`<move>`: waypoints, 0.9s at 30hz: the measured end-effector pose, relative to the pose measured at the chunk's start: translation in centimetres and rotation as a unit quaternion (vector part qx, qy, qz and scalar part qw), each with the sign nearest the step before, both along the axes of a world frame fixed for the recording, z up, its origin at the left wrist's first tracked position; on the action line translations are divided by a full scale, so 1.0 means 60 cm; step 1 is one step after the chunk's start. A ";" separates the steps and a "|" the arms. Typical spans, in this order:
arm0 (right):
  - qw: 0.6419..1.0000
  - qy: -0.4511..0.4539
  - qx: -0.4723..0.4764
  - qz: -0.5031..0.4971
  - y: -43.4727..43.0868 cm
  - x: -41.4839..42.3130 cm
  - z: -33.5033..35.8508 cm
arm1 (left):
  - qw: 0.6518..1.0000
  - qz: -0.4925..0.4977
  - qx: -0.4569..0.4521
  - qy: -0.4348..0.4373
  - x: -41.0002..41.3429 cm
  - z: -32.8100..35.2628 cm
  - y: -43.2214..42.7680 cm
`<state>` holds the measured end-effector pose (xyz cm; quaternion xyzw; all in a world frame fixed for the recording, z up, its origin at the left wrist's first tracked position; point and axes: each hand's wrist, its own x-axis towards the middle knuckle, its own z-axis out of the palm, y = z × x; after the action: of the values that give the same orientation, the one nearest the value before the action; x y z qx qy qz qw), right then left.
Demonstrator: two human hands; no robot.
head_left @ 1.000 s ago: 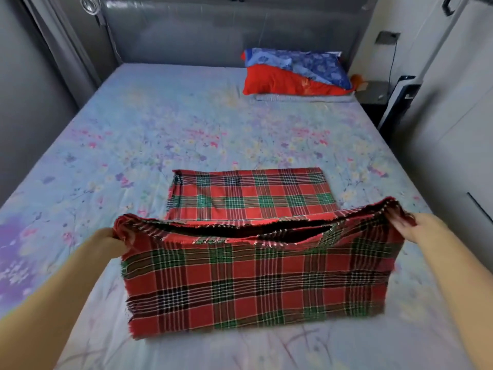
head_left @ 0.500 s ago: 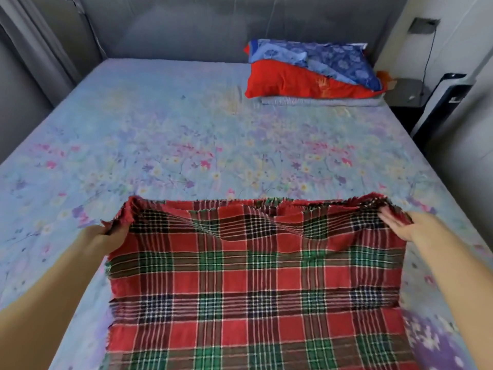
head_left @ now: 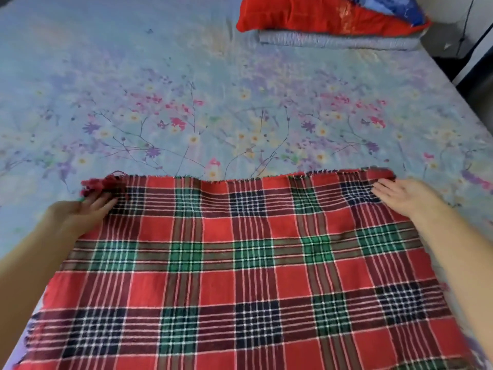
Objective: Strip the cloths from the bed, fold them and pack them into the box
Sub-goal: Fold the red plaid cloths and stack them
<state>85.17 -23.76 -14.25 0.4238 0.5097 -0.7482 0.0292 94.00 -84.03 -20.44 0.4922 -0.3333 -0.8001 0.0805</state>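
A red, green and black plaid cloth [head_left: 248, 263] lies folded flat on the flowered bed sheet [head_left: 213, 108], filling the near half of the view. My left hand [head_left: 80, 212] is at its far left corner, where the fringe is bunched; the fingers lie on the corner and a clear grip does not show. My right hand [head_left: 402, 196] rests with straight fingers on the far right corner. No box is in view.
At the head of the bed a red pillow [head_left: 320, 17] lies on a folded grey cloth [head_left: 336, 42], with a blue flowered pillow [head_left: 386, 6] on top. The bed's right edge drops to a dark gap [head_left: 474, 84].
The raised near edge of the plaid cloth was carried away from me and laid over the far half. Both hands now lie low on the far corners. The camera has moved closer.
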 end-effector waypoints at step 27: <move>0.649 -0.218 0.685 0.248 0.109 0.554 -0.134 | 0.450 -0.494 -0.720 -0.188 0.168 -0.059 0.356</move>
<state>118.38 -17.19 -22.28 0.3320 0.9422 -0.0368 0.0249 104.07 -62.67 -23.99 0.1489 -0.9843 -0.0673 -0.0674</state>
